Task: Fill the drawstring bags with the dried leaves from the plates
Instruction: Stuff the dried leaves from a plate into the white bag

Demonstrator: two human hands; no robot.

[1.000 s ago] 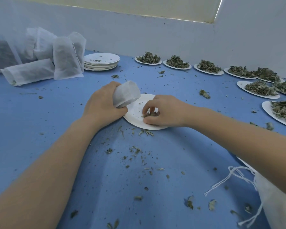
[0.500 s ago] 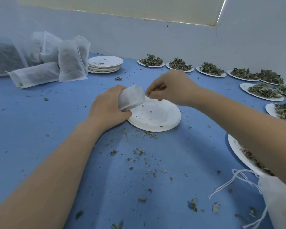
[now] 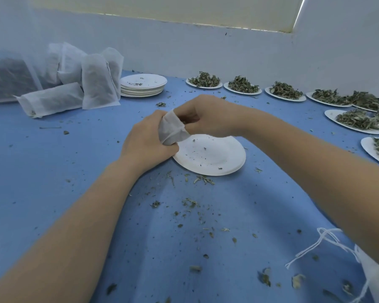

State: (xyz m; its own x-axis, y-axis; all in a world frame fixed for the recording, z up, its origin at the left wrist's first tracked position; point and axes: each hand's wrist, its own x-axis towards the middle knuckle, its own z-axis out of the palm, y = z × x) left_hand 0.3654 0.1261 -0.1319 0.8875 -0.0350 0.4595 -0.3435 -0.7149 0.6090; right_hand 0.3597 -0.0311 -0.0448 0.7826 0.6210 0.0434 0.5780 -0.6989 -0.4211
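Note:
My left hand (image 3: 146, 141) grips a small white drawstring bag (image 3: 171, 129) just left of a white paper plate (image 3: 212, 156) that holds only crumbs. My right hand (image 3: 208, 115) is at the bag's mouth with its fingers curled against the fabric; whether it pinches leaves or the bag's edge is hidden. Several plates heaped with dried leaves (image 3: 242, 85) stand in a row along the back and right of the blue table.
Filled bags (image 3: 96, 84) lean together at the back left, beside a stack of empty plates (image 3: 142, 86). Loose leaf bits (image 3: 190, 202) are scattered over the blue table. More white bags with strings (image 3: 328, 243) lie at the lower right edge.
My right hand lifted from the plate, where it gathered the last leaves, and moved left to the mouth of the bag. My left hand kept hold of the bag.

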